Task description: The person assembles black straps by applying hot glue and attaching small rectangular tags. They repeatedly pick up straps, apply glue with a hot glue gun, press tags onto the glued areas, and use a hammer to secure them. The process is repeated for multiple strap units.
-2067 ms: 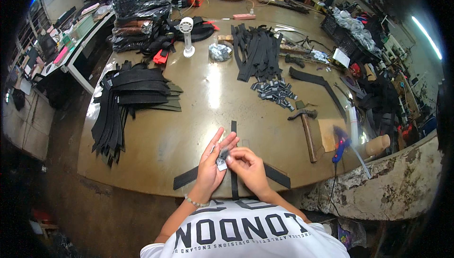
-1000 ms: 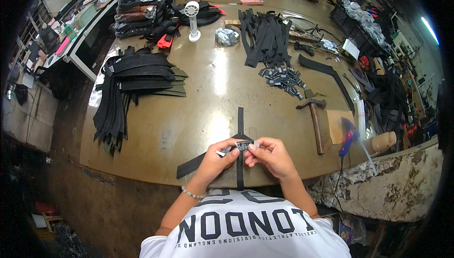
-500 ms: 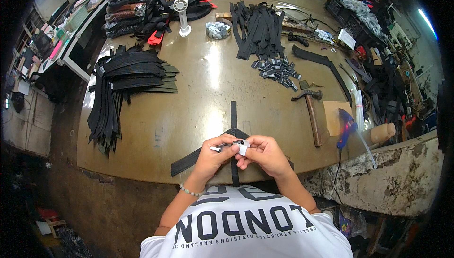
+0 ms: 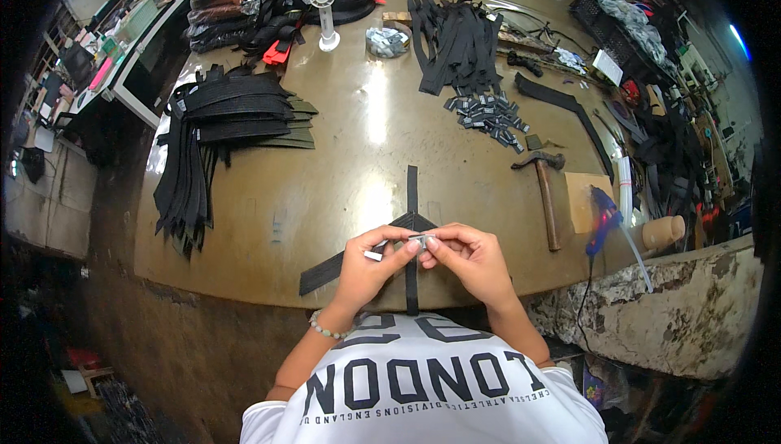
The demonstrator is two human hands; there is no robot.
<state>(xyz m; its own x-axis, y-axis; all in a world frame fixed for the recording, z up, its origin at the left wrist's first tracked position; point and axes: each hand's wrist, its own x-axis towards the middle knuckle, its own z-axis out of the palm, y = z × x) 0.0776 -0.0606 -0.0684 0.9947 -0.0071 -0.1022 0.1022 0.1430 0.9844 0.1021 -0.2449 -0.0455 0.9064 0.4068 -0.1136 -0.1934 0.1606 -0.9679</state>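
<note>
My left hand (image 4: 366, 268) and my right hand (image 4: 472, 265) meet near the table's front edge. Between them they pinch a small grey-and-black piece (image 4: 421, 241), each with thumb and fingertips; its far side is hidden by the fingers. A white tab (image 4: 373, 255) sticks out from the fingers of my left hand. Below the hands lies a black webbing strap (image 4: 323, 275), angled in a shallow peak. A narrow black strip (image 4: 412, 189) crosses it lengthwise, partly covered by my hands.
Small grey-black pieces (image 4: 486, 119) lie heaped beyond, near black straps (image 4: 458, 45). At right are a hammer (image 4: 548, 208) and a blue glue gun (image 4: 602, 220) with a cord. More straps (image 4: 232, 111) pile at left. A white fan (image 4: 327, 21) stands behind.
My fingertips have drawn together around the small piece, and the white flap that stood up from it now shows much less. The whole view has shifted slightly.
</note>
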